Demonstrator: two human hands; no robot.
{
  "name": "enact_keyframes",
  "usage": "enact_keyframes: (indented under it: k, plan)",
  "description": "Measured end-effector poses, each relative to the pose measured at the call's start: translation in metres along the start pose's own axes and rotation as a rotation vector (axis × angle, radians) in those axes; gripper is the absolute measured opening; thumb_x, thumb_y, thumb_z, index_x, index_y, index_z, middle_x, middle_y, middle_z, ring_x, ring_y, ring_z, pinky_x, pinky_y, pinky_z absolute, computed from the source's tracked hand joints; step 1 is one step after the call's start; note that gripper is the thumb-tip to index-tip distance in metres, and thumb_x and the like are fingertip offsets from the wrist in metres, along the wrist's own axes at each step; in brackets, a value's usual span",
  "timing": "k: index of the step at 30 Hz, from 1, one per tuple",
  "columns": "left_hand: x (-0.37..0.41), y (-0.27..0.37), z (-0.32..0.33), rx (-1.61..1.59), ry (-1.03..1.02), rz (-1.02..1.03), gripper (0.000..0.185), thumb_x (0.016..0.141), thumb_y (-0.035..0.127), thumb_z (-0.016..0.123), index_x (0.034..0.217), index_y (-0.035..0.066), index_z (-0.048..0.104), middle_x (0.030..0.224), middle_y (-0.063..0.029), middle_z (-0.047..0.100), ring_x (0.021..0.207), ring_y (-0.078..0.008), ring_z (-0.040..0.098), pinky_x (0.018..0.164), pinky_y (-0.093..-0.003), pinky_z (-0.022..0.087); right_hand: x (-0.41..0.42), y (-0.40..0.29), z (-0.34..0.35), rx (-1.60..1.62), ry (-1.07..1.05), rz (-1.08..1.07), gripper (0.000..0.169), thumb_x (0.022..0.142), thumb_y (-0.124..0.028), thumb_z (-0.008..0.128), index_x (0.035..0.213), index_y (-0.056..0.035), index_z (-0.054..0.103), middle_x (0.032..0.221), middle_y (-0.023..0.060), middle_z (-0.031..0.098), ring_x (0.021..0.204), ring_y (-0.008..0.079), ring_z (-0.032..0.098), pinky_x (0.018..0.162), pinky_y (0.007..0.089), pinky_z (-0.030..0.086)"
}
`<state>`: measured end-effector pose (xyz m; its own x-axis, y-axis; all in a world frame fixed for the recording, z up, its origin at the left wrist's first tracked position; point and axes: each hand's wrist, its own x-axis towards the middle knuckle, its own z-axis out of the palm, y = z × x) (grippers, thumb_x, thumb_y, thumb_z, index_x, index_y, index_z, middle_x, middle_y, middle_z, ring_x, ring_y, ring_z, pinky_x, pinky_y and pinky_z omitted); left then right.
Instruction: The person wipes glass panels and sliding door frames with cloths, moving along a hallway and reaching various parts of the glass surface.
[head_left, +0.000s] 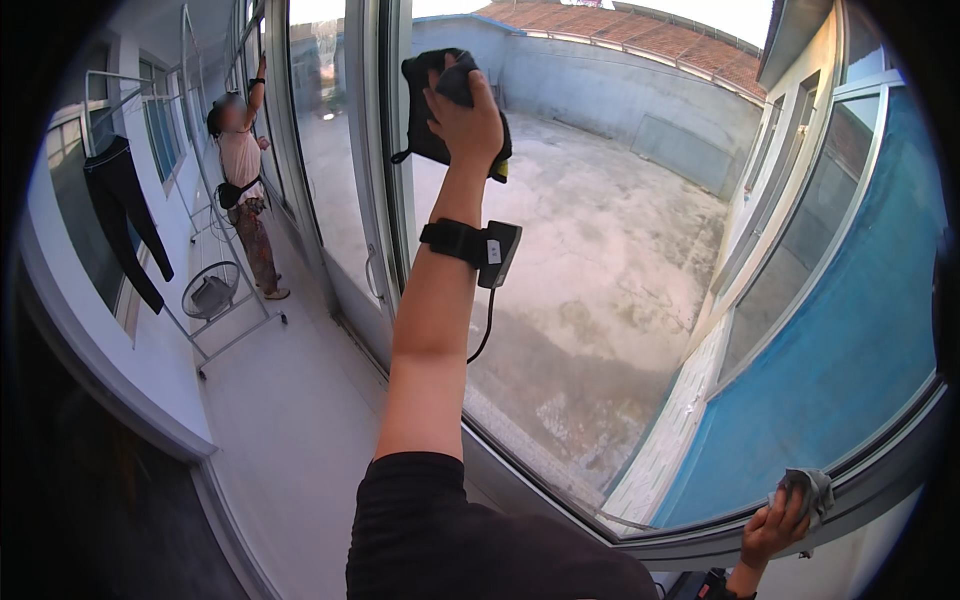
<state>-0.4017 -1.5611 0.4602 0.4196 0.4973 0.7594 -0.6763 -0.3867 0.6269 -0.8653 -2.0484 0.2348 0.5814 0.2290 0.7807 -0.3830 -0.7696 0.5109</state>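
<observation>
My left hand (469, 124) is raised high with the arm stretched out. It presses a black cloth (427, 135) flat against the glass window pane (570, 247), close to the upright metal frame (382, 112). A bunched dark-grey part (456, 79) of cloth sits under the fingers. The black cloth has a small loop and a yellow-green edge. Low on the right, my right hand (772, 532) grips a crumpled grey cloth (810, 499) on the lower window frame (690, 546). A black wrist strap with a cabled device (499, 255) is around my left forearm.
Down the corridor, a co-worker (241, 165) stands with one arm raised to the windows. A wheeled metal clothes rack (240, 326) holds black trousers (124, 202), near a fan (211, 291). A sliding-door handle (370, 270) is left of my arm. A concrete yard lies beyond the glass.
</observation>
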Motion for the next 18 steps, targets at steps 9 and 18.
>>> enact_keyframes:
  k: [9, 18]
  plan:
    - [-0.129, 0.23, 0.068, -0.071, -0.166, 0.894, 0.06, 0.09, 0.039, 0.059, 0.147, 0.025, 0.046, 0.156, -0.0157, 0.032, 0.144, -0.0452, 0.023, 0.111, -0.0703, 0.013, 0.002, -0.002, -0.001, 0.117, 0.041, 0.025, 0.035, 0.089, -0.012, 0.049, 0.119, -0.0087, 0.065, 0.132, 0.0118, 0.06, 0.115, 0.0315, 0.057, 0.098, 0.0486, 0.039]
    - [-0.366, 0.216, 0.045, -0.249, -0.98, 1.326, 0.061, 0.085, 0.029, 0.064, 0.143, 0.025, 0.049, 0.151, -0.0016, 0.044, 0.143, -0.0278, 0.037, 0.114, -0.0462, 0.035, -0.007, 0.01, -0.017, 0.186, 0.018, 0.049, 0.032, 0.083, -0.026, 0.064, 0.114, -0.0231, 0.07, 0.129, -0.0063, 0.063, 0.12, 0.0259, 0.053, 0.099, 0.0536, 0.04]
